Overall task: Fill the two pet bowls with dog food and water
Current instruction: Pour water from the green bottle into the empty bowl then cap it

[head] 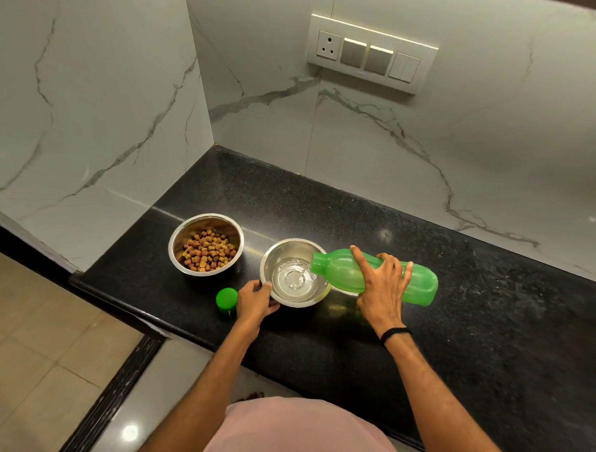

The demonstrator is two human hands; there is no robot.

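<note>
Two steel bowls stand on the black counter (421,333). The left bowl (179,236) holds brown dog food kibble (208,250). The right bowl (282,250) has clear water (292,278) in its bottom. My right hand (382,287) grips a green plastic bottle (420,282), tipped on its side with its open mouth over the right bowl's rim, and a thin stream of water runs from it into the bowl. My left hand (254,300) holds the near left rim of that bowl. The bottle's green cap (226,298) lies on the counter just left of my left hand.
Marble walls close the counter at the back and left, forming a corner. A switch panel (370,54) with a socket is on the back wall. The counter's front edge drops to a tiled floor (28,350) at the lower left.
</note>
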